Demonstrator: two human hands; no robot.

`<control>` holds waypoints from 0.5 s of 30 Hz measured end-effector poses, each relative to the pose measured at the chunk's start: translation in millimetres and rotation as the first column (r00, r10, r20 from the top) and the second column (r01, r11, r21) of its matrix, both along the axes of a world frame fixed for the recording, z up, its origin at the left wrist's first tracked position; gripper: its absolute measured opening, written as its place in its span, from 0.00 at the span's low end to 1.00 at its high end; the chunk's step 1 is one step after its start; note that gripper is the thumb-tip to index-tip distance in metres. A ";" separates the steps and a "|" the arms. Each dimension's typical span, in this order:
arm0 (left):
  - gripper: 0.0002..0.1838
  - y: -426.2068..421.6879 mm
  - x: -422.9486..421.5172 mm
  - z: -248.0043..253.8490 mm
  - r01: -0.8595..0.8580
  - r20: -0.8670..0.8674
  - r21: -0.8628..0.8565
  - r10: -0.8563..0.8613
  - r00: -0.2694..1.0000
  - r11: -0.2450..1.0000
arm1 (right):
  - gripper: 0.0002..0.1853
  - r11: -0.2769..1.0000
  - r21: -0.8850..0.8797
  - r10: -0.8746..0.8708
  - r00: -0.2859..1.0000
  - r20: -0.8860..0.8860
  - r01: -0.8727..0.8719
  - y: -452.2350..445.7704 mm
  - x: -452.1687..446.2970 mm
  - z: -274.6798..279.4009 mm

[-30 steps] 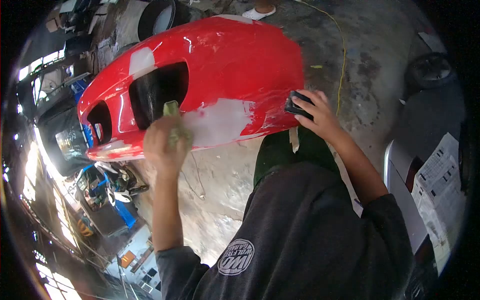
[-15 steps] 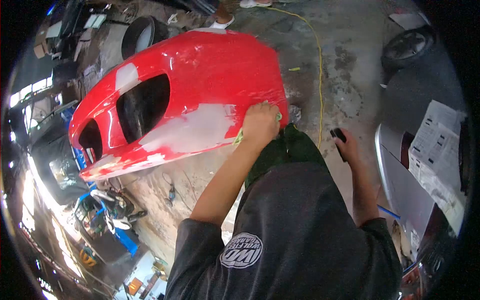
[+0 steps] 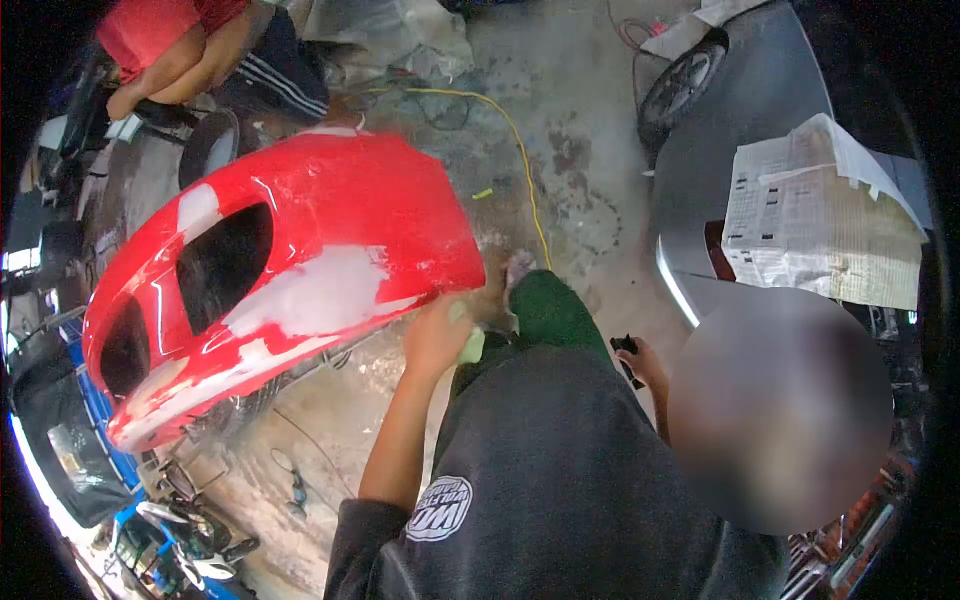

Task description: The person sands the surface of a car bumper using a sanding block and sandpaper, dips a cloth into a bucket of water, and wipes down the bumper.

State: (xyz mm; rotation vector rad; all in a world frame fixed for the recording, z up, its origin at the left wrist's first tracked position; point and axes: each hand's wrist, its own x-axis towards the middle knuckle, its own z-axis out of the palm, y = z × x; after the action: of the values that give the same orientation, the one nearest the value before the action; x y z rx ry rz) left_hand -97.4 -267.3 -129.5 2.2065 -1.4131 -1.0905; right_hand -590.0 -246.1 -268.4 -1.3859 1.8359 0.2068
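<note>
A red car bumper point(image 3: 345, 205) with pale grey sanded patches point(image 3: 315, 290) and two dark openings rests in front of me, to the left. My left hand point(image 3: 432, 335) is closed on a pale green sheet point(image 3: 472, 345); whether it is cloth or sandpaper I cannot tell. That hand is by the bumper's lower right edge, and I cannot tell whether it touches it. Down at my right side, my right hand point(image 3: 650, 368) grips a flat black object point(image 3: 628, 360), partly covered by the fingers.
A yellow cable point(image 3: 527, 165) crosses the concrete floor. On the right stands a grey car point(image 3: 735, 110) with newspaper sheets point(image 3: 790, 210) over it. Another person in a red top point(image 3: 165, 40) bends at the upper left. A blurred round patch point(image 3: 780, 410) hides the lower right.
My left hand has come off the bumper's red face, back to its lower edge, still with the green sheet. The view has shifted, bringing the person in red into sight.
</note>
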 end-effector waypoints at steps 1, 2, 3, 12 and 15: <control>0.22 4.9 3.4 4.5 -0.058 -0.023 0.002 0.058 0.998 0.998 | 0.30 1.000 0.002 0.006 1.000 0.003 -0.006 -8.0 -1.7 -5.8; 0.22 9.5 6.5 7.6 -0.119 -0.044 0.009 0.119 0.992 0.993 | 0.30 0.999 -0.042 0.000 1.000 0.029 0.001 -18.8 -2.0 -14.4; 0.23 13.4 9.7 9.3 -0.180 -0.065 0.021 0.181 0.981 0.983 | 0.31 0.997 -0.081 -0.002 0.998 0.057 0.007 -28.3 -12.7 -40.3; 0.13 -18.8 -7.9 21.4 -0.672 -0.105 -0.275 0.673 0.732 0.688 | 0.34 0.977 -0.153 0.168 0.975 0.145 -0.145 -235.3 14.1 -47.8; 0.13 -24.4 -19.7 -2.9 -0.689 0.004 -0.395 0.751 0.660 0.608 | 0.31 0.967 -0.195 0.208 0.946 0.247 -0.162 -298.1 2.5 -62.5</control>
State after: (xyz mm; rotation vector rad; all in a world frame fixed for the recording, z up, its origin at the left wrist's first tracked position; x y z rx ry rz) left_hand -117.2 -291.7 -132.3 2.2636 -0.5385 -0.3125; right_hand -587.5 -544.2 -331.0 -1.6239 1.5298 -0.0443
